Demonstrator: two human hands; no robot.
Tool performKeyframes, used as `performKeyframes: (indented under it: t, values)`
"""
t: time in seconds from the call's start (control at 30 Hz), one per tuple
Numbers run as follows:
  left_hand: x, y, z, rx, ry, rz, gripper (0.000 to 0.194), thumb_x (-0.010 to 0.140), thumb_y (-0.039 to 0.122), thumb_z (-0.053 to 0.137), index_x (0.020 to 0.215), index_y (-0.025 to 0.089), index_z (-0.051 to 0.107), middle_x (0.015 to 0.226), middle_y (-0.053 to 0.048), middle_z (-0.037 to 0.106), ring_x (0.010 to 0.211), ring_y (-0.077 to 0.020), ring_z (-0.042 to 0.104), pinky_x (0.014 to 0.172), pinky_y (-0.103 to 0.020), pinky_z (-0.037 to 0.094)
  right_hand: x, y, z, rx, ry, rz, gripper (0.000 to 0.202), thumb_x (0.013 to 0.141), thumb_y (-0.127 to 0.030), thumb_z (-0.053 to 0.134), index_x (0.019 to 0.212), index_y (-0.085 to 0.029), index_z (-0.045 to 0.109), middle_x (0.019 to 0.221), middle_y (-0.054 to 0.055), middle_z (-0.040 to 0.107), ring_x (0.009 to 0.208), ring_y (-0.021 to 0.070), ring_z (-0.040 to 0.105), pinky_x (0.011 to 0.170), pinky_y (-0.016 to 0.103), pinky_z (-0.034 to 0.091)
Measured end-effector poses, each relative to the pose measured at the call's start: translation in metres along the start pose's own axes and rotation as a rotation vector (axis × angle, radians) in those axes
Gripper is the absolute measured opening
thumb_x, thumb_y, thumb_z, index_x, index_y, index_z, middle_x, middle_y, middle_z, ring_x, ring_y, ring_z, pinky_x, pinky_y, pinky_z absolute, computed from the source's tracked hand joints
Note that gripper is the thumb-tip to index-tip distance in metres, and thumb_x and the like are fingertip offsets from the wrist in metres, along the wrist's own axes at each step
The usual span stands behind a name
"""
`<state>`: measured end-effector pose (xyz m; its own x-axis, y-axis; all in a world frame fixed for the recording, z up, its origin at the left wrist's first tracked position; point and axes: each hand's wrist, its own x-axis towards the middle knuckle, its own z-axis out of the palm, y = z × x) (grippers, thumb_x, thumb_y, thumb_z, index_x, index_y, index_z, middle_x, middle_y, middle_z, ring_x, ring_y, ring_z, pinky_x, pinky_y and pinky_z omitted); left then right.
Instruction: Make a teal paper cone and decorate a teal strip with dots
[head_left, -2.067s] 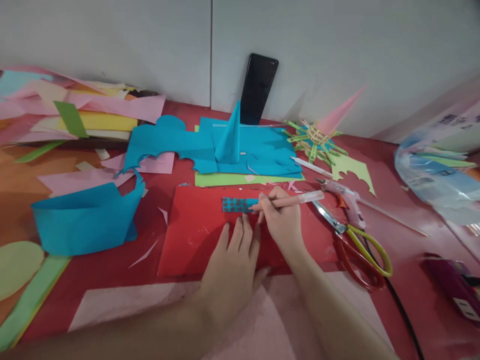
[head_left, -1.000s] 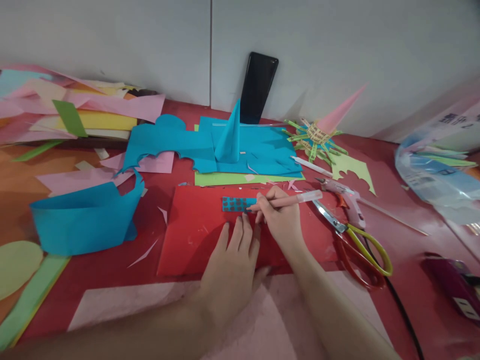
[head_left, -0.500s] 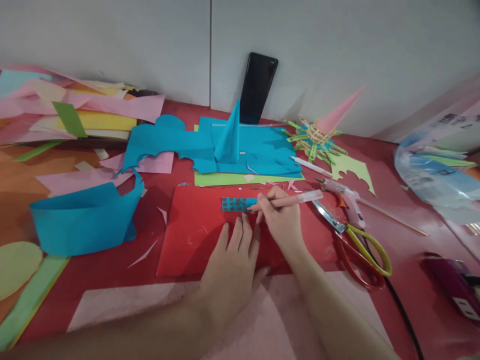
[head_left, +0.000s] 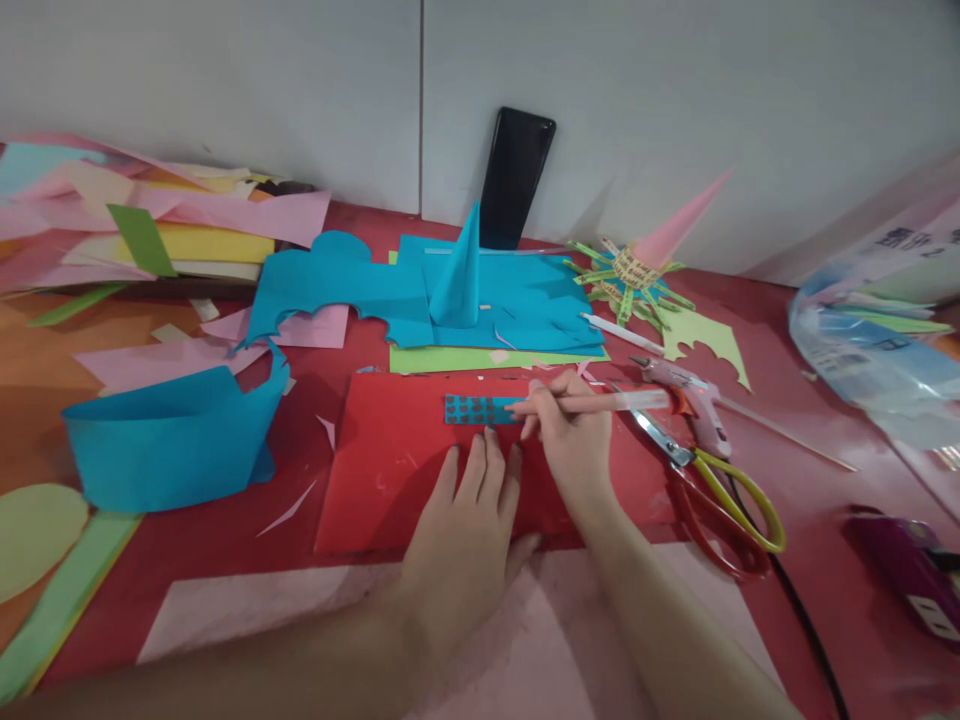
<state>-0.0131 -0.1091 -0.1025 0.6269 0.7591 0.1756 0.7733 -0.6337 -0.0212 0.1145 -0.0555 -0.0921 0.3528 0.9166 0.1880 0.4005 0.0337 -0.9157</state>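
Observation:
A small blue paper strip (head_left: 469, 409) with rows of dark brownish marks lies on a red sheet (head_left: 390, 470). My left hand (head_left: 469, 510) rests flat on the red sheet, fingers spread, with fingertips at the strip's lower edge. A pen with a pinkish barrel (head_left: 600, 402) is pinched in my right hand (head_left: 574, 440). Its tip meets the strip just right of the marks; the right end of the strip is hidden behind the fingers.
Scissors (head_left: 690, 460) and a glue gun (head_left: 694, 395) lie to the right. Behind stand a blue paper cone (head_left: 459, 275), a leaning phone (head_left: 517, 175) and a pink-coned paper piece (head_left: 679, 225). A blue paper loop (head_left: 165, 450) and paper scraps (head_left: 225, 215) are at left.
My right hand and the pen have shifted slightly right along the strip, and the pen lies flatter. More marks show on the strip. My left hand stays in place.

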Motion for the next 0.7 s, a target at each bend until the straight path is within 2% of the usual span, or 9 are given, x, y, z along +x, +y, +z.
performKeyframes:
  t: [0.13,0.2,0.47,0.7]
  values:
    - [-0.0002,0.0009,0.0007,0.007,0.006,-0.008,0.058,0.086,0.046,0.03,0.127,0.007,0.044,0.128,-0.02,0.047,0.117,-0.0296,0.044,0.091,-0.043,0.038,0.005,0.0036,-0.0053,-0.004,0.191,-0.031,0.025,0.081,-0.027,0.05,0.057,-0.019,0.051,0.047,-0.004,0.052,0.05,0.0123,0.055,0.059,0.027,0.045]
    - [-0.0002,0.0011,0.0009,0.007,0.006,-0.008,0.058,0.086,0.046,0.029,0.127,0.007,0.044,0.129,-0.021,0.046,0.117,-0.0295,0.043,0.092,-0.043,0.037,0.007,0.0063,-0.0068,0.004,0.239,-0.019,0.023,0.081,-0.029,0.05,0.061,-0.019,0.054,0.049,-0.004,0.053,0.053,0.0129,0.057,0.063,0.028,0.045]
    - [-0.0015,0.0003,-0.0003,-0.023,0.003,-0.011,0.055,0.088,0.044,0.025,0.128,0.01,0.043,0.139,-0.016,0.035,0.119,-0.0287,0.039,0.095,-0.044,0.034,0.0082,0.0079,-0.0075,0.037,0.179,0.029,0.022,0.081,-0.034,0.051,0.064,-0.02,0.05,0.05,-0.003,0.058,0.06,0.0152,0.061,0.066,0.029,0.045]
    - [-0.0013,0.0,0.001,-0.037,-0.002,-0.006,0.057,0.088,0.045,0.022,0.128,0.009,0.043,0.134,-0.017,0.042,0.12,-0.029,0.039,0.094,-0.044,0.033,0.0092,0.0095,-0.0077,0.034,0.159,0.016,0.023,0.081,-0.034,0.05,0.063,-0.021,0.049,0.051,-0.002,0.058,0.063,0.0167,0.062,0.073,0.032,0.046]
